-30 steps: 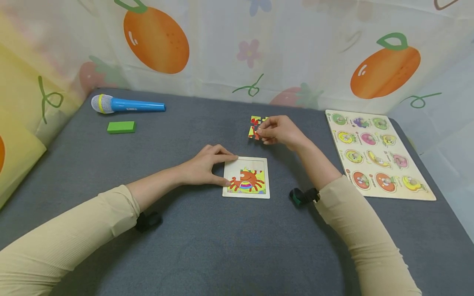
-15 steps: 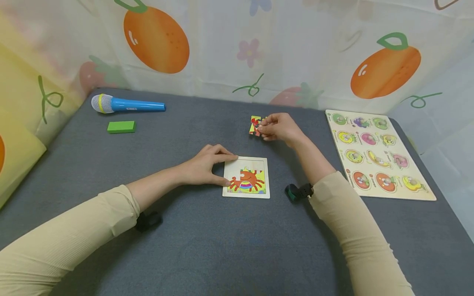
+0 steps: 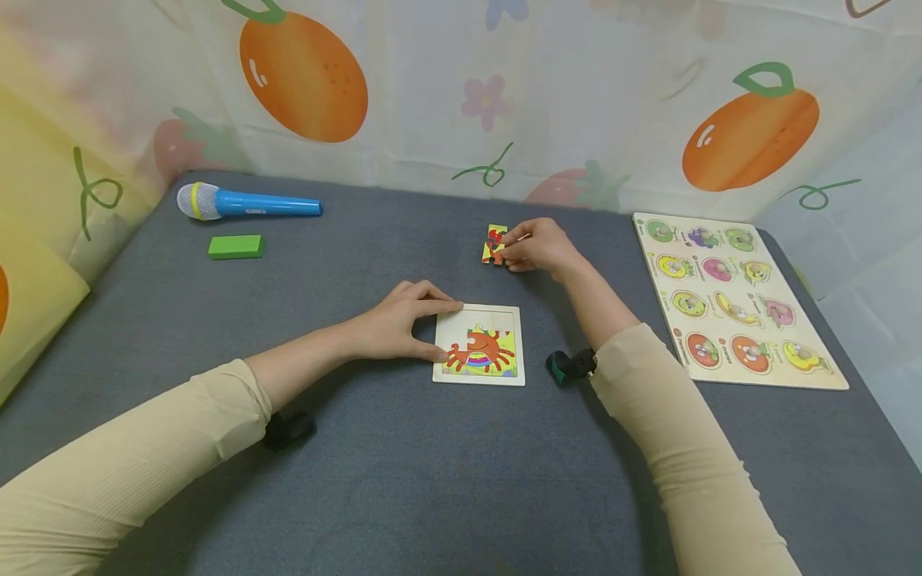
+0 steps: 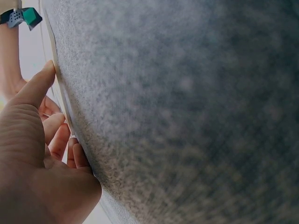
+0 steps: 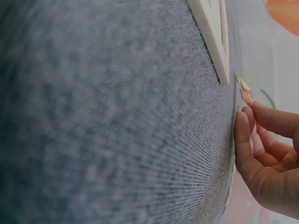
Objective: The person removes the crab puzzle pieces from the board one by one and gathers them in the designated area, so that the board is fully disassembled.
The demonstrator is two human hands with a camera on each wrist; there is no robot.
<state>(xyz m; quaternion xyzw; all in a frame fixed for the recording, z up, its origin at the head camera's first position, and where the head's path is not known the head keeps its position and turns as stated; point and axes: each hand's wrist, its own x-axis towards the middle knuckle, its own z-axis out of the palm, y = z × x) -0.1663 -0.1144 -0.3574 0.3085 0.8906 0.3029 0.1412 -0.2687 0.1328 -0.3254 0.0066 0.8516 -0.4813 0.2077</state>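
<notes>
A square wooden jigsaw board (image 3: 479, 381) lies mid-table, partly filled with a red crab picture; its upper part and left side show bare wood. My left hand (image 3: 396, 324) rests at its left side, thumb on the left rim and index finger at the top left corner. In the left wrist view the thumb (image 4: 39, 86) lies straight against the board's edge. Behind the board, my right hand (image 3: 539, 246) pinches a red and yellow puzzle piece (image 5: 246, 91) between thumb and finger. Red and yellow pieces (image 3: 494, 243) show beside its fingertips, partly hidden by them.
A blue toy microphone (image 3: 266, 205) and a green block (image 3: 236, 247) lie at the back left. On the right is a large wooden fruit puzzle board (image 3: 771, 376). A printed curtain (image 3: 425, 96) hangs along the table's back edge.
My right hand has shifted slightly away from me with its piece, and the pieces by its fingertips now sit closer together. The left hand and the jigsaw board have stayed put.
</notes>
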